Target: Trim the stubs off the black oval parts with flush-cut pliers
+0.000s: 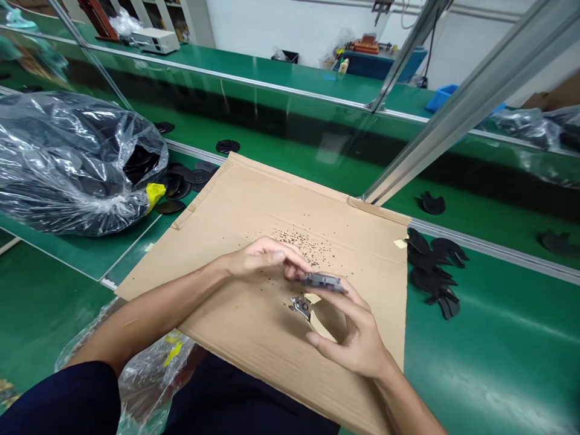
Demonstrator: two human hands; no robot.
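My left hand (pixel 263 257) and my right hand (pixel 351 329) meet over a flat sheet of cardboard (pixel 235 205). Both pinch a small flat grey part (pixel 322 281), the left at its left end, the right from beneath and behind. A small metal tool like nippers (pixel 300 306) shows just below the part, by my right fingers; which hand grips it I cannot tell. Tiny dark trimmings (pixel 308 244) are scattered on the cardboard just beyond my hands.
A big clear plastic bag of black parts (pixel 67 163) lies at the left, with loose black discs (pixel 183 178) beside it. More black pieces (pixel 435 269) sit right of the cardboard on the green conveyor (pixel 498 338). A slanted metal rail (pixel 453 115) rises at the right. Another plastic bag (pixel 149 368) rests by my lap.
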